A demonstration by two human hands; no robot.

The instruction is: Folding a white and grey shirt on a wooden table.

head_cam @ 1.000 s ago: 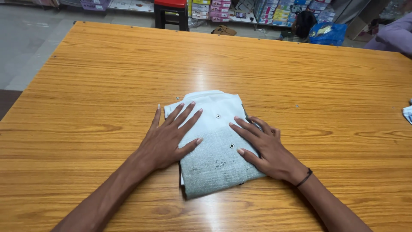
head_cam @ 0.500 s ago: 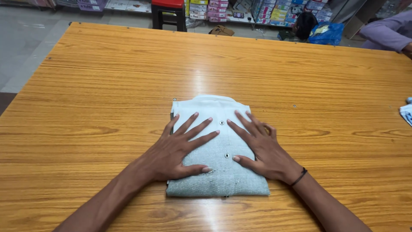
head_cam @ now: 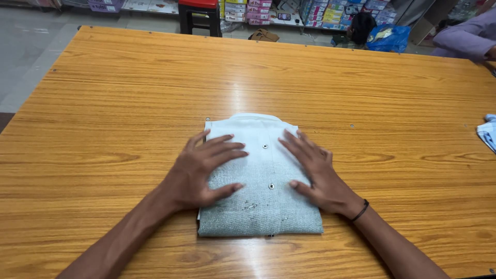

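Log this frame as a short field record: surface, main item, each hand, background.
surface: wooden table
main item: folded pale shirt, buttons facing up, collar away from the person
left hand: flat on the shirt's left half, fingers spread
right hand: flat on the shirt's right half, black wristband
table's right edge: pale blue cloth
background: red stool, blue bag, another person's purple sleeve

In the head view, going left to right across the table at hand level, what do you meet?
Bare wooden table → left hand flat on the folded grey-white shirt → right hand flat on the same shirt → pale blue cloth at the right edge.
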